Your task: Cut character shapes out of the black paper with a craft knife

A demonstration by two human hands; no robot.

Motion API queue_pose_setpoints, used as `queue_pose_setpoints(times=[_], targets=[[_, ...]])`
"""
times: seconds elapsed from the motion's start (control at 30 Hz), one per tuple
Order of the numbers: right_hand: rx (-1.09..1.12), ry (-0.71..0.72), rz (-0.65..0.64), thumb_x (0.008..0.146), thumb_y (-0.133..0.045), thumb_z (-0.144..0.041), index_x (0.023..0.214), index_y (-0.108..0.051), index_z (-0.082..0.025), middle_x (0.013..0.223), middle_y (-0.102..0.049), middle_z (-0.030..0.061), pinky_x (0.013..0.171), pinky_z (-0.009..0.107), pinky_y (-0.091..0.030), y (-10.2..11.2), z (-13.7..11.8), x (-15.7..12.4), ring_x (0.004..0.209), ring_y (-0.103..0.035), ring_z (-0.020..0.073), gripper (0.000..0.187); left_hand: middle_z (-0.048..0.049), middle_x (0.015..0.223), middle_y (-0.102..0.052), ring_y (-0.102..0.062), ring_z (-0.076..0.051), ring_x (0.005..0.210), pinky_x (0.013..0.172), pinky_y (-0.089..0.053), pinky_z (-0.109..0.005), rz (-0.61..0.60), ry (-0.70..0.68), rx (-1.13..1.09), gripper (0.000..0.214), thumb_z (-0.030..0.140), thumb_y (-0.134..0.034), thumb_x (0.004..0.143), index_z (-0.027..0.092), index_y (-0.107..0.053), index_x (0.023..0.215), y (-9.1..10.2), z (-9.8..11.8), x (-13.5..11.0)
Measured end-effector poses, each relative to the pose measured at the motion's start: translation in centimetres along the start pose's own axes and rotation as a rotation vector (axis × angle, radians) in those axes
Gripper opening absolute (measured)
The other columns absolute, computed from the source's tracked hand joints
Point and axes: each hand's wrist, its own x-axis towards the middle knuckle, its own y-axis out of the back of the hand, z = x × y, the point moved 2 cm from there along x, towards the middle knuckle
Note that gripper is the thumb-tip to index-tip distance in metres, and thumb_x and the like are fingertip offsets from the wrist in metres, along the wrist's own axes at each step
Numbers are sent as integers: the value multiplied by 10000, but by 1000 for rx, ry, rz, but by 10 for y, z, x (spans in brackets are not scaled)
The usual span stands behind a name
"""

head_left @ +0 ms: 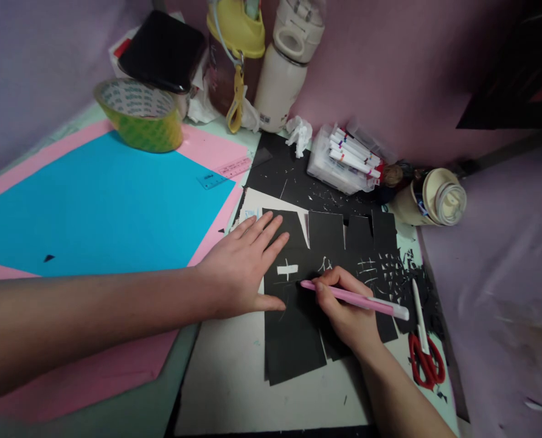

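Note:
My left hand [241, 267] lies flat with spread fingers on the left strip of black paper [293, 340], holding down its edge. In that strip a white cross-shaped cut-out [288, 269] shows, with faint thin lines below it. My right hand [350, 310] grips a slim pink pen [353, 297], its tip at the strip just right of my left fingers. More black strips [326, 228] sit side by side to the right, some with cut-out characters [367, 267]. Beneath them is a pale board [225, 377].
Red-handled scissors [426, 363] and a white pen-like tool [419, 316] lie right, among black scraps. Blue paper [115, 213] on pink sheets covers the left, with a ruler [225, 173] and tape roll [143, 125]. Behind stand a white bottle [280, 85] and a marker box [339, 167].

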Motion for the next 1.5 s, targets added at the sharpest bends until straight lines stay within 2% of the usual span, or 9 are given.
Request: queue_pose_setpoints(times=[0.17, 0.5, 0.97, 1.23, 1.5], targets=[[-32, 51, -21, 840, -628, -222, 762, -649, -205, 660, -682, -16, 559, 230, -486, 3, 4, -2, 572, -620, 124, 83, -187, 1618, -23, -4, -360, 1509, 1212, -63, -488, -13, 6, -6, 1103, 826, -513, 753, 98, -257, 1541, 0, 0, 0], [-5, 36, 15, 838, -634, -216, 735, -659, -207, 632, -677, -12, 546, 237, -492, 5, 7, -3, 557, -625, 130, 106, -203, 1613, -50, -39, -368, 1506, 1212, -80, -495, 41, -15, -27, 1085, 819, -517, 760, 93, -285, 1532, -2, -1, -1], [12, -31, 53, 854, -626, -243, 673, -606, -212, 606, -639, -18, 552, 248, -468, 6, 13, -5, 563, -597, 137, 184, -186, 1614, 6, 9, -355, 1508, 1216, -57, -485, -47, 14, -13, 1092, 815, -514, 768, 101, -236, 1547, 3, 1, 1], [24, -29, 22, 856, -635, -255, 739, -660, -206, 612, -674, -14, 546, 245, -493, 5, 14, -4, 556, -625, 139, 129, -186, 1616, -28, -20, -362, 1508, 1212, -83, -495, -9, 6, -21, 1090, 816, -522, 758, 99, -268, 1538, 1, 0, 1], [5, -28, -3, 853, -635, -232, 758, -669, -204, 621, -691, -19, 545, 229, -495, 5, 9, -4, 548, -633, 126, 105, -183, 1618, 1, 11, -358, 1509, 1217, -47, -486, -43, 18, -24, 1096, 809, -528, 763, 97, -244, 1546, 2, 1, 2]])
